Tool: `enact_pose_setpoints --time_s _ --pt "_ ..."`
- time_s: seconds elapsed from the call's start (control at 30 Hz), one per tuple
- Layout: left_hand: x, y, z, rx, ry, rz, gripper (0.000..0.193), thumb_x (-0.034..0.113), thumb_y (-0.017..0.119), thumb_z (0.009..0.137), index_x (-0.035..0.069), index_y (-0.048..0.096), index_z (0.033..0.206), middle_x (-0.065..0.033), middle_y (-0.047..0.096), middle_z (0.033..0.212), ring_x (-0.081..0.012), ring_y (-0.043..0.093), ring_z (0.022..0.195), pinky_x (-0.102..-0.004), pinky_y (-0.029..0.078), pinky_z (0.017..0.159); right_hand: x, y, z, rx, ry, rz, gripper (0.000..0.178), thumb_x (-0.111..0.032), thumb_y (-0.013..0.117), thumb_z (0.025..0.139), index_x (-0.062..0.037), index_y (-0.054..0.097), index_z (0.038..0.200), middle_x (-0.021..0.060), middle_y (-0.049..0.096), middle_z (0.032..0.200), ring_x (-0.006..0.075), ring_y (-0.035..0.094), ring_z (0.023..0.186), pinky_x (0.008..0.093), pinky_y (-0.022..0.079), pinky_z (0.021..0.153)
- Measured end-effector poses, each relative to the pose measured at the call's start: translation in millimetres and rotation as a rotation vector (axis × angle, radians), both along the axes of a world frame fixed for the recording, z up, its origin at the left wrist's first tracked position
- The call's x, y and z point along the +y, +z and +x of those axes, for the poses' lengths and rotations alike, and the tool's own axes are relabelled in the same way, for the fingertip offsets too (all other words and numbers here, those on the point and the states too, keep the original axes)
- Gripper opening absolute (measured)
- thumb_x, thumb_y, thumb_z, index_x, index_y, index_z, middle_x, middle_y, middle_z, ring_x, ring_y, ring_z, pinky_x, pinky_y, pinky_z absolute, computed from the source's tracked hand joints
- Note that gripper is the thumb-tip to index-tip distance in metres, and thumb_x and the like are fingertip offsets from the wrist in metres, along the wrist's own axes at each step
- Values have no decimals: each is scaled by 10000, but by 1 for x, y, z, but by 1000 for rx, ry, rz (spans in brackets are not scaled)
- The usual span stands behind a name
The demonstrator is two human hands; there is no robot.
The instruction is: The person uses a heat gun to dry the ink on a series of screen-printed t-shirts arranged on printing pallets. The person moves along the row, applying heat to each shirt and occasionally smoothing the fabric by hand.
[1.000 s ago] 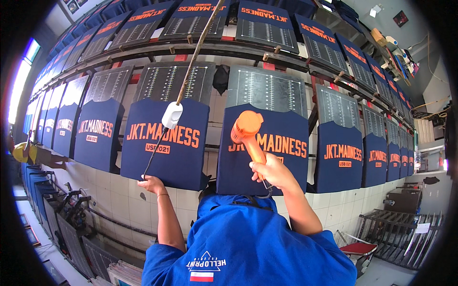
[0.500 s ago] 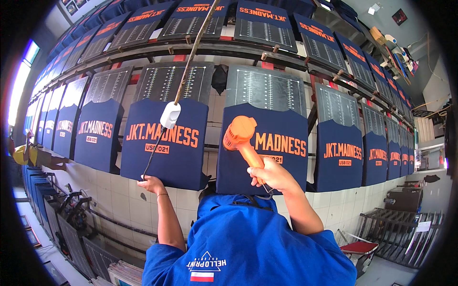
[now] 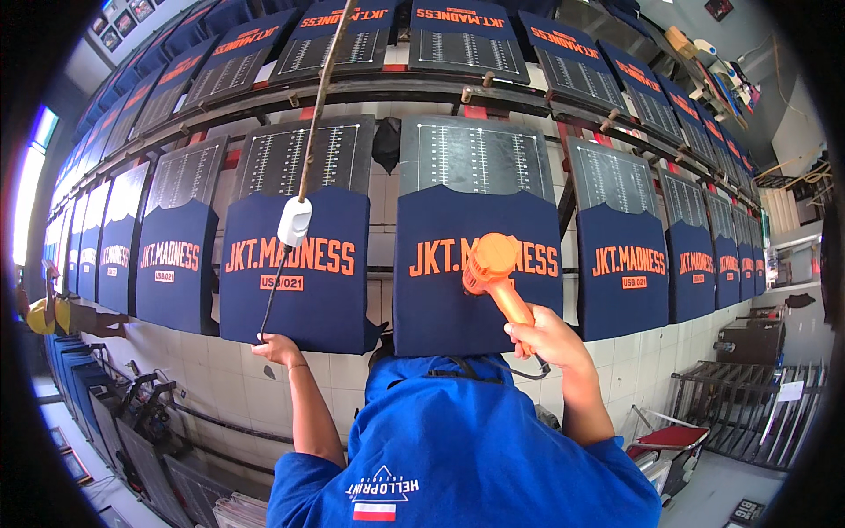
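My right hand (image 3: 546, 339) is wrapped round the handle of an orange hair dryer (image 3: 495, 260), tilted over the middle of the print on a navy T-shirt (image 3: 431, 317). The dryer's round head hides some of the orange lettering. That shirt lies flat on a dark board (image 3: 480, 154) marked with white scales. Down to the left, my left hand (image 3: 280, 350) pinches a thin black cable (image 3: 270, 304) near the lower edge of the neighbouring navy T-shirt (image 3: 238, 308). The cable runs up to a white socket (image 3: 295, 222) hanging from a stick (image 3: 319, 106).
More boards with printed navy shirts stand along both sides, and a second row lies behind a dark metal rail (image 3: 422, 86). A red-seated chair (image 3: 671, 438) and a metal rack (image 3: 748, 409) are at the lower right. Another person in yellow (image 3: 40, 315) is at far left.
My right hand has carried the hair dryer rightward, from the left end of the print to its middle. My left hand keeps hold of the cable. The whole view has shifted slightly.
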State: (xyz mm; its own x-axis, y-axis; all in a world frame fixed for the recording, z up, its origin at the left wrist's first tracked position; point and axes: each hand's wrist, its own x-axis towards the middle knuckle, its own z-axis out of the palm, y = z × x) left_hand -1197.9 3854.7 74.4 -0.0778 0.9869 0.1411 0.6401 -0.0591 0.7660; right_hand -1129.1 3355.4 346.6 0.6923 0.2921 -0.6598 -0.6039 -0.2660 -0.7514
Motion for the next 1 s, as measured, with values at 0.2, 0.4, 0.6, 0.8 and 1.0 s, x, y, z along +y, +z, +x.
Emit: enact_pose_setpoints --time_s 0.2,0.4,0.6,0.8,1.0 --pt "17 -23 -6 44 -20 17 438 260 475 974 -109 436 1206 -333 538 1153 -477 577 1022 -495 480 890 0 -10 -6 -37 -35 65 203 -152 630 889 -7 509 964 35 535 733 119 583 558 280 486 511" --pt "16 -25 -5 82 -5 58 360 228 483 975 -93 483 1138 -305 563 1106 -456 583 991 -470 481 865 -1 -12 -9 -77 -23 16 219 -184 622 893 9 525 931 49 563 734 125 604 562 249 483 498" --pt "11 -19 -3 77 -16 38 398 259 457 983 -101 464 1154 -310 563 1083 -467 585 966 -493 486 831 -7 -9 -9 -77 -51 43 233 -184 635 890 19 530 937 55 567 735 117 597 548 226 465 481" --pt "12 -22 -2 125 -11 -36 423 270 475 976 -109 456 1163 -313 559 1096 -474 579 989 -493 479 856 -18 -11 -7 -53 -49 32 235 -186 633 886 20 526 924 53 568 731 125 602 554 248 476 491" --pt "32 -39 -9 166 -3 -78 504 310 479 966 -72 388 1281 -340 544 1169 -461 578 1063 -485 469 912 -30 -10 -7 -31 -83 51 270 -197 646 888 17 529 1003 58 577 770 134 609 560 243 488 501"
